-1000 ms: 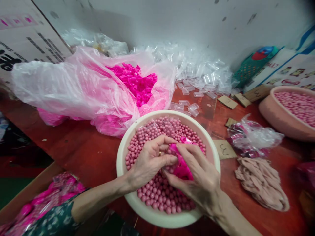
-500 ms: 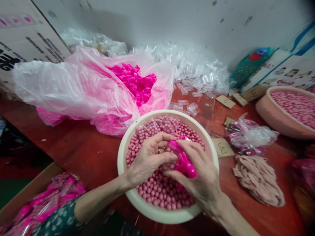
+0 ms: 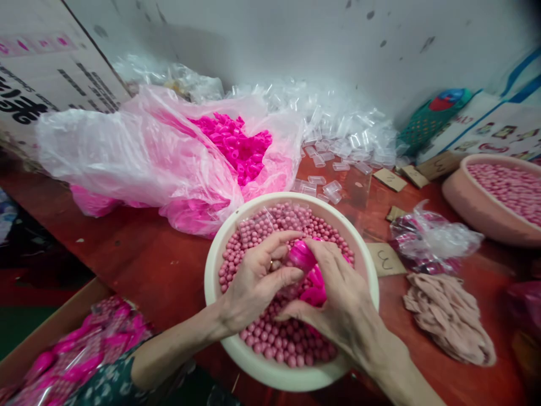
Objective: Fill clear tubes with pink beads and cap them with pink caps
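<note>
A cream bowl [image 3: 220, 265] full of small pink balls [image 3: 287, 338] sits on the red table in front of me. Both my hands are over it. My right hand [image 3: 342, 304] holds several bright pink plastic caps [image 3: 315, 282] against its palm. My left hand [image 3: 253, 279] meets it with thumb and fingers pinched around one pink cap [image 3: 301, 255] at the top of the bunch. What lies between the left fingers is partly hidden.
A clear bag of bright pink caps [image 3: 234, 144] lies behind the bowl, with a heap of small clear tubes [image 3: 338, 135] beyond. A second bowl of pink balls [image 3: 494, 192] stands far right. Numbered cardboard tags [image 3: 384, 259], a crumpled bag [image 3: 431, 239] and a beige pile [image 3: 450, 316] lie to the right.
My right hand has turned slightly, the caps have shifted in its palm, and my left fingers have closed on the top cap. The camera tilted a little.
</note>
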Demonstrator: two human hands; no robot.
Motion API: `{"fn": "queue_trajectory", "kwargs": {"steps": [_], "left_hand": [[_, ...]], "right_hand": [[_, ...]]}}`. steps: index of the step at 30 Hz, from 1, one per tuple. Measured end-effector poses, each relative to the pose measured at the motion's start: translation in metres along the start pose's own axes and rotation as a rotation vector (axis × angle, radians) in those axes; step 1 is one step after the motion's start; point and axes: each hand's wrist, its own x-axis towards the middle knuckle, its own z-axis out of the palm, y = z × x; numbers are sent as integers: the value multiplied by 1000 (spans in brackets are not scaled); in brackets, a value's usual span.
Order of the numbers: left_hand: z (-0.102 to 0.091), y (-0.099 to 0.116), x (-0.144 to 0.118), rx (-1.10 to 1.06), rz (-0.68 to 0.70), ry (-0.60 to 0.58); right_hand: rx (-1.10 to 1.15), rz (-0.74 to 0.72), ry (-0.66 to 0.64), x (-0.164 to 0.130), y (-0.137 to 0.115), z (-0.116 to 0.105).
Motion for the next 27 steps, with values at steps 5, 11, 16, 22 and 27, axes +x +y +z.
{"fn": "queue_trajectory", "kwargs": {"steps": [5, 11, 16, 22, 27], "left_hand": [[-2, 0, 0, 56, 61, 3], [-2, 0, -2, 140, 85, -1], [-4, 0, -3, 84, 42, 31], [-6, 4, 1, 45, 0, 76], [-5, 2, 4, 25, -18, 87]], "right_hand": [[-95, -14, -1, -2, -3, 7], [-147, -109, 96, -1, -1, 10], [-68, -180, 235, 5, 1, 17], [44, -87, 164, 11, -3, 20], [143, 192, -57, 11, -11, 16]]}}
